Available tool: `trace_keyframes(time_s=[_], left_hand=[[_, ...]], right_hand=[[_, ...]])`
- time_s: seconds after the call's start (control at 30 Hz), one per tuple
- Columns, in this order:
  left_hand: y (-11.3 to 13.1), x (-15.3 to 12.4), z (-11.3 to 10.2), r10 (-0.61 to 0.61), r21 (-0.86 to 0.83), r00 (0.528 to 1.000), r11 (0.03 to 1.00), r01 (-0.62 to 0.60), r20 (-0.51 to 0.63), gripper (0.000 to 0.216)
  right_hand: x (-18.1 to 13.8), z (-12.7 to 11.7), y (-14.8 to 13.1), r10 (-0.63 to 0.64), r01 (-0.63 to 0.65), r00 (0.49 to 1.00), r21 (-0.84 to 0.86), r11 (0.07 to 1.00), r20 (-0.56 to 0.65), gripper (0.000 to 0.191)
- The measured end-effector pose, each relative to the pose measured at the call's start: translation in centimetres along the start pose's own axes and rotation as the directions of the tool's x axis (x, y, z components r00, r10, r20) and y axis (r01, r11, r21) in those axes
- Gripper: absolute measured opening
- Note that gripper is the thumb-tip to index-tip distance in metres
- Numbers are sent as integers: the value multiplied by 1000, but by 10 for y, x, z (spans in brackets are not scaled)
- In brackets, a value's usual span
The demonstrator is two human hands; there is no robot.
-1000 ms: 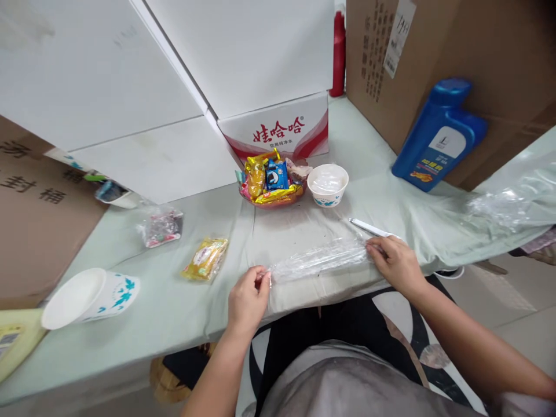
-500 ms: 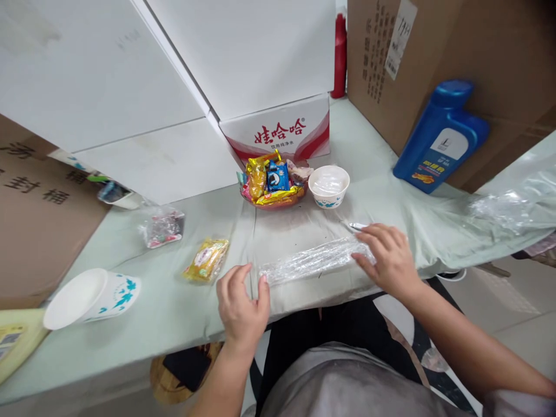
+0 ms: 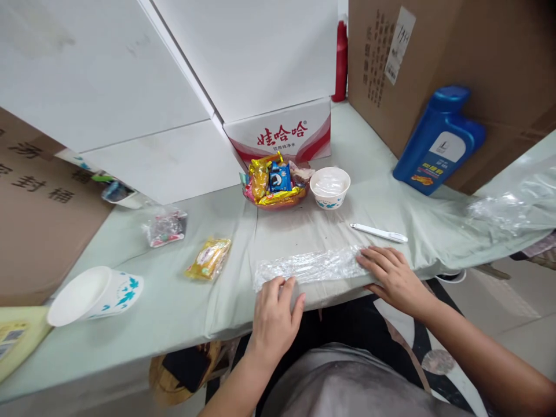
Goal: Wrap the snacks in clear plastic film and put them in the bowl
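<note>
A flattened strip of clear plastic film (image 3: 315,265) lies along the front of the table. My left hand (image 3: 277,315) rests at its left end, fingertips on the film and thumb apart. At the other end, my right hand (image 3: 393,281) lies with its fingers stretched over the film's edge. Neither hand grips anything. Just beyond my right hand is a slim white tool (image 3: 379,233), perhaps a pen-style cutter. A paper bowl (image 3: 329,200) with clear plastic in it stands behind the film, beside a dish of wrapped snacks (image 3: 278,180).
To the left are a yellow-wrapped packet (image 3: 209,259), a clear bag with dark contents (image 3: 165,227) and a tipped paper tub (image 3: 124,294). A blue bottle (image 3: 438,145) leans against a cardboard box (image 3: 417,69) at right. White boxes (image 3: 278,130) stand at the back.
My left hand has moved right and nearer to me, onto the film's left end. My right hand has drawn back slightly, uncovering the white tool. The film looks flatter and wider.
</note>
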State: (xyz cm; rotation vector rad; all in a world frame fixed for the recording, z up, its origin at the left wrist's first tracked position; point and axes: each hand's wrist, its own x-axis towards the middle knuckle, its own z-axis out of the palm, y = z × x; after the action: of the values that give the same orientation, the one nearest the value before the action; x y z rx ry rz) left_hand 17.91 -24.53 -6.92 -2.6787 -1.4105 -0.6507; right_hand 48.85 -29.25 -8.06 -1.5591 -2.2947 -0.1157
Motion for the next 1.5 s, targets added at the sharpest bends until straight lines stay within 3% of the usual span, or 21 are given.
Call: trace_keyframes(time_s=[0.1, 0.23, 0.37, 0.5, 0.63, 0.8, 0.93, 1.1, 1.33, 1.43, 1.5], left_hand=[[3, 14, 6, 13, -12, 998, 1000, -13, 57, 37], [-4, 38, 17, 91, -53, 990, 995, -85, 106, 39], [-4, 41, 13, 222, -207, 972, 957, -201, 82, 39], [2, 25, 5, 359, -455, 930, 842, -288, 76, 39], [1, 19, 5, 334, -591, 939, 775, -226, 78, 38], [-3, 19, 10, 164, -683, 984, 727, -70, 73, 27], [-5, 17, 11, 114, -678, 987, 735, -9, 110, 27], [-5, 18, 11, 119, -703, 982, 711, 18, 145, 29], [-2, 18, 12, 141, -681, 987, 731, -50, 79, 28], [-2, 19, 7, -40, -580, 997, 814, -5, -65, 19], [-3, 22, 2, -148, -490, 970, 871, 35, -194, 15]], right_hand=[[-16, -10, -6, -29, 34, 996, 61, 998, -86, 24], [-26, -23, -30, -77, 101, 983, 144, 984, -164, 17], [-20, -38, -54, -196, 212, 977, 351, 912, -80, 18], [6, -58, -59, -275, 182, 958, 573, 799, 79, 22], [63, -65, -44, -279, 167, 956, 616, 770, 89, 22], [153, -24, -21, -218, 66, 961, 621, 781, 172, 16], [193, 22, -15, -202, 76, 956, 487, 870, 213, 19], [192, 52, -16, -192, 121, 970, 387, 914, 150, 17], [184, 59, -16, -171, 137, 982, 326, 935, 78, 15], [185, 59, -16, -195, 167, 977, 268, 949, 81, 17], [186, 59, -16, -202, 176, 975, 240, 955, 89, 18]])
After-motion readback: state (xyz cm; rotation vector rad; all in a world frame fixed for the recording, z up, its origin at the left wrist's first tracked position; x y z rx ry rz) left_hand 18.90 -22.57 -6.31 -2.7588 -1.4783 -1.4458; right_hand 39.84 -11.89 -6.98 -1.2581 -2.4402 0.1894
